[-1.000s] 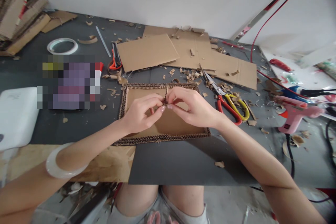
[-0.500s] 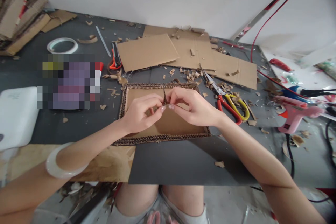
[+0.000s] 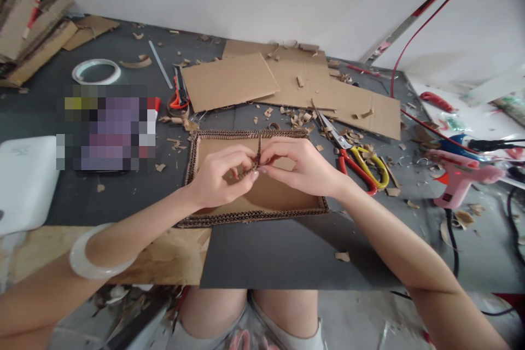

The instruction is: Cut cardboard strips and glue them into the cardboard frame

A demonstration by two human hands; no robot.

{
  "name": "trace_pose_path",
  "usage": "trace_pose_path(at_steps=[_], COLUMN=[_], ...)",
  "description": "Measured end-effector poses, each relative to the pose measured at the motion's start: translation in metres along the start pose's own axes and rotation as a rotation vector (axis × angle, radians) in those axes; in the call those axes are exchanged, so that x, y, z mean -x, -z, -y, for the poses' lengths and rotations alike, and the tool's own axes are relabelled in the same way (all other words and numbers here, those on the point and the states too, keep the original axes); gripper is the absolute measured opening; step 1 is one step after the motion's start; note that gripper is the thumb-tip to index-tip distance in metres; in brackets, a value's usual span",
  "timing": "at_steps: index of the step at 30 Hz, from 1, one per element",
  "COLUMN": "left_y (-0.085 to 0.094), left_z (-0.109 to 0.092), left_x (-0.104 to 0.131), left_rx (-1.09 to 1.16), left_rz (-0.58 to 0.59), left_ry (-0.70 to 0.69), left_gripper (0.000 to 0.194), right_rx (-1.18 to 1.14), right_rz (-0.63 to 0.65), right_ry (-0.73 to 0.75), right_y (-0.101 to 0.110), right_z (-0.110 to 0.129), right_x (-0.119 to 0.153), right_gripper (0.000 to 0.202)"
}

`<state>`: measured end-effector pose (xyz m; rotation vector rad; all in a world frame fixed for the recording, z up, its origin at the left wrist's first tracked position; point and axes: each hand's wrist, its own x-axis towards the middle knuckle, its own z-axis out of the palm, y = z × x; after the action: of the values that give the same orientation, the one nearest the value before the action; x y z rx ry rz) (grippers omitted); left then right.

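A thin corrugated cardboard strip (image 3: 259, 147) is pinched between the fingers of both hands. My left hand (image 3: 221, 176) grips it from the left, with part of the strip running under the fingers. My right hand (image 3: 293, 164) closes on it from the right, fingertips nearly touching the left ones. Both hands are over a shallow cardboard tray (image 3: 254, 213) with layered corrugated walls, lying on the dark table. The fingers hide part of the strip, and my hands and wrists cover part of the tray floor.
Scissors with red and yellow handles (image 3: 361, 169) lie right of the tray. Beyond it are flat cardboard sheets (image 3: 229, 82), an orange cutter (image 3: 178, 93) and many scraps. A pink glue gun (image 3: 459, 175) rests at right. Tape (image 3: 96, 72) and a white device (image 3: 27, 183) are at left.
The strip has shifted slightly right and more of it shows between the fingers. My left fingertips have moved a little, and both hands keep their pinch. The tray has stayed put.
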<state>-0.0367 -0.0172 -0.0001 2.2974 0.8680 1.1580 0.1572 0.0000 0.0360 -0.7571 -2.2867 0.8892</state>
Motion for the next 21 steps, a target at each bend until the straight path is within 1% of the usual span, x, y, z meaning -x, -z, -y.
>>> trace_pose_path(at_steps=[5, 11, 18, 21], left_y=[-0.0027, -0.0022, -0.0006, 0.0000], left_z=[0.0012, 0.0004, -0.0021, -0.0028], left_x=[-0.0009, -0.0008, -0.0018, -0.0024], left_rx=[0.001, 0.019, 0.019, 0.023], left_rz=[0.008, 0.046, 0.042, 0.028], left_ry=[0.007, -0.007, 0.000, 0.013], left_gripper=[0.013, 0.012, 0.016, 0.016], right_rx=[0.060, -0.007, -0.031, -0.060], right_rz=[-0.017, 0.004, 0.015, 0.016], right_ry=[0.026, -0.017, -0.028, -0.057], right_y=[-0.0001, 0.0021, 0.0029, 0.0043], right_z=[0.0002, -0.0018, -0.0003, -0.0001], right_x=[0.0008, 0.0008, 0.0002, 0.0005], right_gripper=[0.009, 0.012, 0.013, 0.012])
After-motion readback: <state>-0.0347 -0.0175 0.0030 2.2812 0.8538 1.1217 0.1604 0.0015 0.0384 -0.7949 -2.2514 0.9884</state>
